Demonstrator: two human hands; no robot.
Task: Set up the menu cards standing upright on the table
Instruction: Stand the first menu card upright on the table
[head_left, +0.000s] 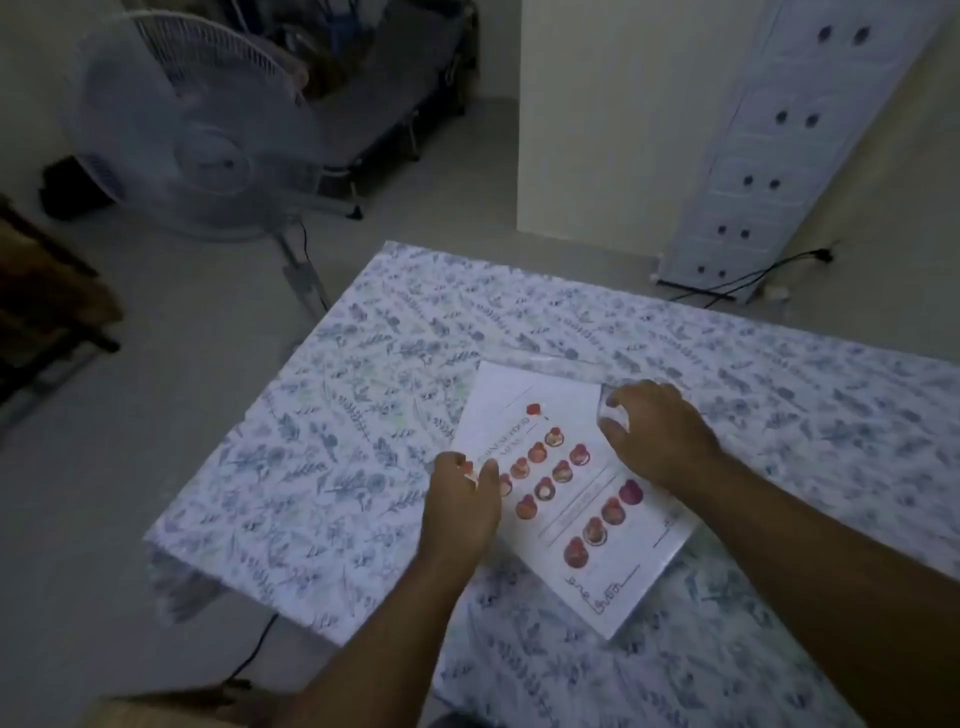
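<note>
The left hand (460, 499) rests on the near left edge of a menu card (566, 493), fingers curled over and the thumb bent toward them, pinching the sheet's edge; a bit of red print shows between the fingertips. The right hand (654, 431) lies palm down on the card's far right corner, fingers bent and closed around a small clear, glossy piece (615, 415) that looks like plastic; what exactly it is cannot be told in the dim, blurred light. Both forearms reach in from the bottom of the view.

Between the two hands the menu card lies flat on the worktop (363, 415), turned at a slant so that its long side runs from the far left toward the near right. It is a white sheet printed with rows of small red and orange food pictures, thin lines and some lettering too blurred to read. Just beyond the right hand, touching the card's far edge, a strip of clear film (550, 364) catches the light.

The worktop is covered by a white cloth with a blue and green leaf pattern.

Well beyond the left hand, on the floor, stands a pedestal fan (187, 135) with a round wire guard, its cable (254, 649) trailing along the floor near the worktop's left corner. Behind it sits a dark folding cot (374, 93). Far beyond the right hand a tall white drawer unit (779, 156) with dark round holes stands against the wall, black cords (753, 275) lying at its foot.
</note>
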